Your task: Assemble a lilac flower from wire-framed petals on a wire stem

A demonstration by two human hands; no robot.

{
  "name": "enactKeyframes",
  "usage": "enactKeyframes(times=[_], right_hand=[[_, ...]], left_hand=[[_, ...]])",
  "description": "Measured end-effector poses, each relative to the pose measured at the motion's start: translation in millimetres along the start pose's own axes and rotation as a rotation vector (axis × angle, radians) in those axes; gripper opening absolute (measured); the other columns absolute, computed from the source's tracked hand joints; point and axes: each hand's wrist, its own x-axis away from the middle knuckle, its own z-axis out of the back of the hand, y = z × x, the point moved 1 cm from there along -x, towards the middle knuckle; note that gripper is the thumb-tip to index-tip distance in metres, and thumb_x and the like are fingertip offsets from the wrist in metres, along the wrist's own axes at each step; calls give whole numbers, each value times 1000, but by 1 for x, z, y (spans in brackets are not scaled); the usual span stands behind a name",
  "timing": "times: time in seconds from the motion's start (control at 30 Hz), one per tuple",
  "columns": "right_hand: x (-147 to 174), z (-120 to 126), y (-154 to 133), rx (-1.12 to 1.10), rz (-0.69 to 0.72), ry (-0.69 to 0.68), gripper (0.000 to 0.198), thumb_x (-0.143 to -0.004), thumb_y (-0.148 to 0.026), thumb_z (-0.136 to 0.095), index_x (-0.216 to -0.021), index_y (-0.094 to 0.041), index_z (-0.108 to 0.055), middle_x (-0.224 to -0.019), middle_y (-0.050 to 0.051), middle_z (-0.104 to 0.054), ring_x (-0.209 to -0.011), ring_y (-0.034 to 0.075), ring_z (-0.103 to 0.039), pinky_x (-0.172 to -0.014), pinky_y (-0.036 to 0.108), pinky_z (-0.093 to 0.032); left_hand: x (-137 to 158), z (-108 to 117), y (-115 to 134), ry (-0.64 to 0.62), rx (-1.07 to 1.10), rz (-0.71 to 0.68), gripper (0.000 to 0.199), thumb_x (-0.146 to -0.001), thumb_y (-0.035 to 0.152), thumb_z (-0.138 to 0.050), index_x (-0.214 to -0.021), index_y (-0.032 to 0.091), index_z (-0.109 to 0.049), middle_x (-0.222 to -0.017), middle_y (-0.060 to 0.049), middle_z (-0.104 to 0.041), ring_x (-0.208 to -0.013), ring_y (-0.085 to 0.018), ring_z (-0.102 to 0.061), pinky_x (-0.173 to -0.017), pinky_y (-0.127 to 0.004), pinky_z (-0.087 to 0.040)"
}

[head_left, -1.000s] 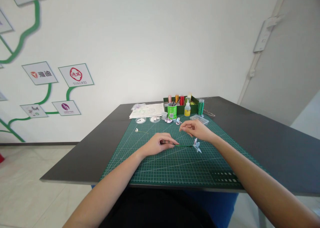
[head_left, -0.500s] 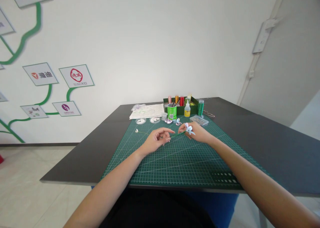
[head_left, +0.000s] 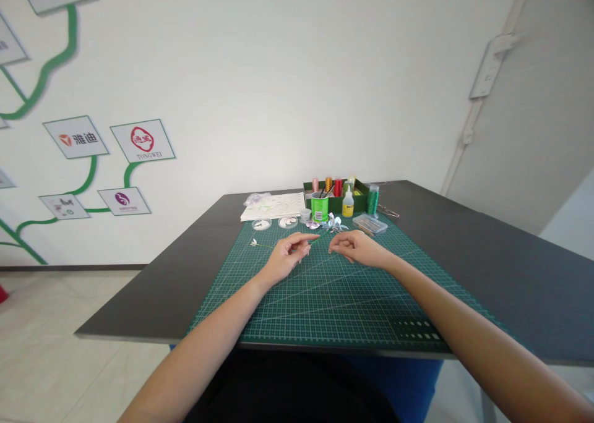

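My left hand (head_left: 290,256) is closed in a pinch on the green stem of an artificial flower (head_left: 335,222). Its pale blue and lilac petals point away from me to the right. A short gap to the right is my right hand (head_left: 359,248), its fingers curled and pressed together above the mat; anything in them is too small to make out. To the left of my left hand a small white flower (head_left: 253,242) lies on the green cutting mat (head_left: 325,299), its thin stem running toward that hand. More pale petal pieces (head_left: 312,224) lie behind the hands.
Shallow dishes of white pieces (head_left: 288,222), a green can with brushes (head_left: 320,208), a glue bottle (head_left: 348,203), a green thread spool (head_left: 372,200) and a clear case (head_left: 370,224) stand behind. Farther back are a dark green box (head_left: 359,201) of spools and white sheets (head_left: 273,205).
The flower head has swung up and left, away from my right hand, so its stem now tilts farther back. My left hand has shifted slightly left. My right hand is now apart from the flower.
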Motion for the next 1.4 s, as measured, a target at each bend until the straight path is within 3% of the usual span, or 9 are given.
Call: enactKeyframes(times=[0.63, 0.93, 1.13, 1.27, 1.4], right_hand=[[5, -4, -11, -64, 3, -74, 36, -88, -46, -54, -87, -13, -67, -47, -4, -48, -44, 10, -44, -48, 23, -35], [7, 0, -20, -92, -10, -65, 40, -87, -51, -55, -89, -13, -67, -47, -4, -48, -43, 10, -42, -48, 23, -35], [8, 1, -20, -103, 15, -64, 40, -88, -50, -54, -91, -13, -68, -48, -4, -49, -44, 10, -44, -48, 23, -36], [9, 2, -24, -101, 24, -65, 40, -89, -51, -54, -90, -13, -67, -47, -4, -49, -44, 10, -44, -48, 23, -36], [11, 2, -28, -111, 37, -77, 41, -88, -52, -56, -91, -13, -68, -48, -4, -50, -43, 9, -43, -47, 23, -36]], left_hand=[[-7, 5, -13, 200, 37, 83, 42, -82, 34, -66, -118, 14, -68, -68, 4, -44, -48, -4, -33, -45, -19, -27], [-6, 9, -18, 237, 4, 106, 41, -82, 37, -67, -116, 14, -69, -67, 4, -45, -46, -4, -32, -46, -20, -27], [-6, 13, -25, 247, -176, 71, 34, -86, 31, -61, -116, 16, -70, -70, 1, -53, -52, -7, -38, -51, -20, -32], [-5, 14, -23, 245, -382, 24, 30, -89, 22, -56, -115, 20, -71, -83, -3, -62, -65, -12, -47, -63, -24, -39], [-2, 11, -15, 202, -562, 3, 31, -90, 17, -54, -114, 22, -72, -85, -3, -62, -72, -14, -51, -73, -26, -41]])
